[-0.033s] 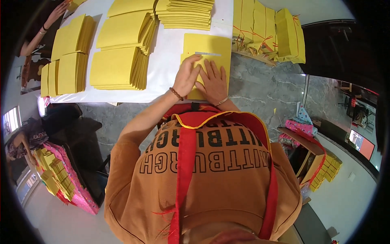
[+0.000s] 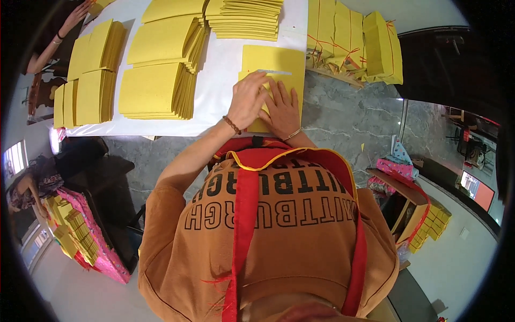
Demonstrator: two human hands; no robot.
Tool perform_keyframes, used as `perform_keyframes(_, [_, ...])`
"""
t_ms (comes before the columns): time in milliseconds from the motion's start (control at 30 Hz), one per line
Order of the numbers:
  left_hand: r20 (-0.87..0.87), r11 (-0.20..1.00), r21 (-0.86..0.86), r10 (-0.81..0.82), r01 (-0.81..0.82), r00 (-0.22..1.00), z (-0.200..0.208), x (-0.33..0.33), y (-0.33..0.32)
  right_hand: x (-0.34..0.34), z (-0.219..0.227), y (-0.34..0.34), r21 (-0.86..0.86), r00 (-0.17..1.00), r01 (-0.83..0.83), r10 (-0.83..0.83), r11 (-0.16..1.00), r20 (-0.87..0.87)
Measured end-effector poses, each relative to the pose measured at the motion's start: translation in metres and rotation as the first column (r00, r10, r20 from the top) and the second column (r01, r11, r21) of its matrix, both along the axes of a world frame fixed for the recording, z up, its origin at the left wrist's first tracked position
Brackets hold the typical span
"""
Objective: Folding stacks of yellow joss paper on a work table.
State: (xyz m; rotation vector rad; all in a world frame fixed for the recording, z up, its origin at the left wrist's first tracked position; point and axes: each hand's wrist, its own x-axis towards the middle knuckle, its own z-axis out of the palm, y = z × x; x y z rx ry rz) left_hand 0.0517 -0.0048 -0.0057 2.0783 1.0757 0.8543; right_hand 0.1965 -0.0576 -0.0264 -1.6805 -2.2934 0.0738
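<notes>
A yellow paper sheet point(image 2: 273, 57) lies at the right edge of the white table, with another yellow layer over its near part. A narrow grey strip point(image 2: 279, 72) shows where the layers meet. My right hand point(image 2: 282, 110) rests flat on the paper, fingers spread and holding nothing. Beside it, my left hand point(image 2: 249, 100) is closed, its fingers bent and pressed together on the upper layer near my right thumb. Whatever its fingertips may grip is hidden under the hand.
Folded yellow paper stacks point(image 2: 153, 88) stand along the white table point(image 2: 214, 99). Tied yellow bundles point(image 2: 382, 51) are at the far right. Another person's hand point(image 2: 75, 19) shows at the far left. A wooden box point(image 2: 402, 196) stands behind my right side.
My left hand has turned slightly over the paper, its fingers drawing together and shifting a little to the right. My right hand stays in place.
</notes>
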Motion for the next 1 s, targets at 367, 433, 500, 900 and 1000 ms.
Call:
perform_keyframes(367, [-0.49, 0.937, 0.221, -0.134, 0.272, 0.861, -0.001, -0.011, -0.006, 0.031, 0.009, -0.013, -0.21, 0.983, 0.159, -0.137, 0.965, 0.119])
perform_keyframes(433, [-0.51, 0.926, 0.25, -0.122, 0.283, 0.851, 0.0, -0.011, -0.007, 0.038, 0.006, -0.017, -0.207, 0.982, 0.186, -0.175, 0.96, 0.068])
perform_keyframes(500, [-0.537, 0.901, 0.305, -0.105, 0.308, 0.837, 0.005, -0.011, -0.01, 0.039, 0.004, -0.019, -0.228, 0.977, 0.211, -0.208, 0.951, 0.039])
perform_keyframes(900, [-0.689, 0.671, 0.421, -0.2, 0.61, 0.696, 0.062, 0.0, 0.009, 0.098, 0.0, 0.023, -0.437, 0.535, -0.04, -0.35, 0.899, -0.769])
perform_keyframes(1000, [-0.568, 0.581, 0.568, -0.236, 0.583, 0.789, 0.104, -0.008, 0.016, 0.086, 0.077, 0.028, -0.66, 0.181, -0.368, -0.646, 0.655, -0.742])
